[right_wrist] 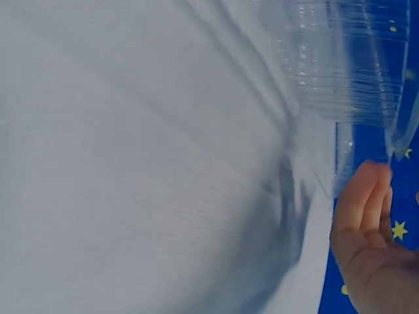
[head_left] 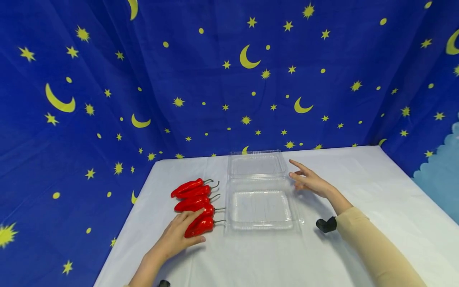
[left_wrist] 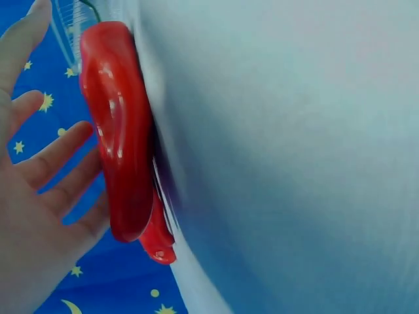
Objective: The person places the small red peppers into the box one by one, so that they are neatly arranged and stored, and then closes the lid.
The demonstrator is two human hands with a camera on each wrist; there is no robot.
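Note:
Several red peppers (head_left: 201, 226) with green stems lie in a column on the table, stems pointing right. Over the nearest ones is my left hand (head_left: 175, 235), fingers spread and thumb apart; in the left wrist view the fingers reach beside a red pepper (left_wrist: 116, 131) without curling round it. Right of the peppers stands a clear plastic clamshell box (head_left: 263, 227), its lid (head_left: 257, 175) folded back. My right hand (head_left: 310, 181) hovers by the box's right side near the hinge, fingers extended and holding nothing. In the right wrist view the fingertips come close to the clear plastic (right_wrist: 347, 59); contact is unclear.
A white cloth (head_left: 358, 179) covers the table. Behind and to the sides hangs a blue curtain (head_left: 201, 79) with yellow moons and stars. A black strap piece (head_left: 326, 225) sticks out from the right sleeve (head_left: 373, 243).

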